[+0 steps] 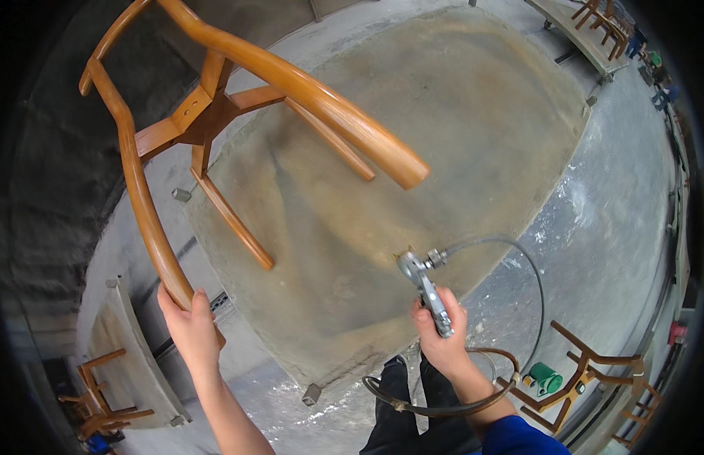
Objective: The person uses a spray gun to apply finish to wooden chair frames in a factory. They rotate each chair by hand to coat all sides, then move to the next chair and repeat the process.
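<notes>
Room: grey workshop floor (617,227), dusted pale and scuffed white in patches; dark wall at the left edge.
Surface: large flat platform (413,136), stained tan and brown, fills the middle of the view – small grey feet show under its near corner.
Left hand: the left hand (191,326) comes up from the lower edge on a bare forearm, fingers wrapped tight around the lower end of a curved rail of the chair frame (215,114).
Chair frame: glossy orange-brown wood, held up in the air above the platform and tilted, legs and stretchers pointing away from the person; one thick curved arm ends in a rounded tip near the middle of the view.
Right hand: the right hand (443,334), blue sleeve at the wrist, is clenched on the grip of a metal spray gun (422,282) – nozzle aimed up and left, toward the chair frame, well short of touching it.
Hose: grey hose (530,280) loops from the gun's head out to the right and down; a brown hose (443,406) curls below the wrist.
Around: bare wooden chair frames stand at the lower right (594,371) and lower left (102,398); a green object (545,377) lies on the floor beside the right one.
Below: dark trousers and shoes (401,409) of the person.
</notes>
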Demonstrator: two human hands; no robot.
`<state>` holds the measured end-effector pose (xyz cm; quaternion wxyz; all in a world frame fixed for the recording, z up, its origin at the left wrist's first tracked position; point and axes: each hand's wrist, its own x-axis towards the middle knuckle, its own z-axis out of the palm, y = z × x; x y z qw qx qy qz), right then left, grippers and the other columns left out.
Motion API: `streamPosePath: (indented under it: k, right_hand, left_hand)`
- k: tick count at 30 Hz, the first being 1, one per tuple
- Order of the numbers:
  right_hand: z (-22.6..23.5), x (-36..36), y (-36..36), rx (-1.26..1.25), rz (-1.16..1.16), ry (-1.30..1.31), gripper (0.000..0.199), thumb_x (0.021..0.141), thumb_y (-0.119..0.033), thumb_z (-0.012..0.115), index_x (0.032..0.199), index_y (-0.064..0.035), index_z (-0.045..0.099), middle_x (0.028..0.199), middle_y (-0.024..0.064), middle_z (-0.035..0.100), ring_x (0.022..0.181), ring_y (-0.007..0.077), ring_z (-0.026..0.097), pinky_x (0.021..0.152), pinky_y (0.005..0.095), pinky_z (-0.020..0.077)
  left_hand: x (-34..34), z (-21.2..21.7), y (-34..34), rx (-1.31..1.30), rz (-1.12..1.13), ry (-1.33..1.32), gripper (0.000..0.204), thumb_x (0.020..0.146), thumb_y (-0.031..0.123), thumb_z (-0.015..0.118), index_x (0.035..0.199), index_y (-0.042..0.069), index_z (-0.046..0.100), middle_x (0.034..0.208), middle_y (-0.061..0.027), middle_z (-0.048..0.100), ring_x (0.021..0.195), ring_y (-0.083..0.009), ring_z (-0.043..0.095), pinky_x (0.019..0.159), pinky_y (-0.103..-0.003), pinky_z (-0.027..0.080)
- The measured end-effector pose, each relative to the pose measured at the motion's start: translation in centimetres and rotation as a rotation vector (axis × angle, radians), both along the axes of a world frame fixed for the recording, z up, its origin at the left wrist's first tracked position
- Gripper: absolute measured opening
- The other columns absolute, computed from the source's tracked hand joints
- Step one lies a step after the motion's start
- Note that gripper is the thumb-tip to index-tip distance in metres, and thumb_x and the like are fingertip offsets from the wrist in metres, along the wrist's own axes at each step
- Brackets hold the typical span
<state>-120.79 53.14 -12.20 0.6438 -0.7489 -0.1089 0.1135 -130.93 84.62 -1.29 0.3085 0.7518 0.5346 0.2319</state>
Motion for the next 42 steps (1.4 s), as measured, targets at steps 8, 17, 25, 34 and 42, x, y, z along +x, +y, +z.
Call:
streamPosePath:
  k: [8,17,25,34,42]
  right_hand:
    - [1.5,-3.7,-4.6,0.061,0.222,0.543,0.034,0.098,-0.033,0.068,0.105,0.0002,0.060,0.078,0.0013,0.064,0.063,0.0057,0.053,0.056,0.0242,0.0430]
    - [2.8,-3.2,0.9,0.213,0.378,0.537,0.031,0.100,-0.033,0.066,0.101,-0.0031,0.060,0.075,-0.0023,0.060,0.061,0.0038,0.050,0.057,0.0220,0.0415]
    - [9.9,-5.2,-0.2,0.030,0.414,0.437,0.027,0.097,-0.028,0.067,0.102,-0.0018,0.059,0.077,0.0042,0.065,0.061,0.0086,0.057,0.054,0.0257,0.0458]
    - [25.3,-4.0,11.8,0.138,0.659,-0.547,0.045,0.089,-0.035,0.078,0.108,0.0004,0.059,0.081,0.0087,0.066,0.062,0.0144,0.059,0.061,0.0274,0.0496]
    - [29.6,-3.8,27.1,0.084,0.428,-0.867,0.040,0.084,-0.022,0.083,0.107,0.0004,0.060,0.079,0.0129,0.064,0.064,0.0276,0.063,0.061,0.0348,0.0510]
  left_hand:
    - [-2.0,-1.1,-2.9,-0.225,0.080,-0.225,0.041,0.087,0.006,0.064,0.124,0.002,0.048,0.086,-0.0041,0.056,0.062,-0.0100,0.054,0.054,-0.027,0.049]
    - [-2.7,-1.9,-5.3,-0.282,0.105,-0.278,0.030,0.086,0.005,0.063,0.112,0.005,0.050,0.081,-0.0028,0.055,0.056,-0.0099,0.054,0.051,-0.027,0.050]
    - [-2.2,-0.6,-3.2,-0.272,0.109,-0.313,0.027,0.080,0.009,0.064,0.103,0.002,0.051,0.074,-0.0094,0.061,0.059,-0.0204,0.061,0.057,-0.037,0.051]
    - [-2.3,1.1,-0.9,-0.203,0.034,-0.078,0.038,0.080,0.021,0.065,0.106,-0.001,0.049,0.090,-0.0316,0.068,0.088,-0.0507,0.067,0.079,-0.054,0.053]
    - [-3.9,1.5,-2.3,-0.260,-0.040,-0.104,0.044,0.082,0.021,0.066,0.113,-0.003,0.046,0.090,-0.0318,0.068,0.089,-0.0508,0.067,0.080,-0.055,0.053]
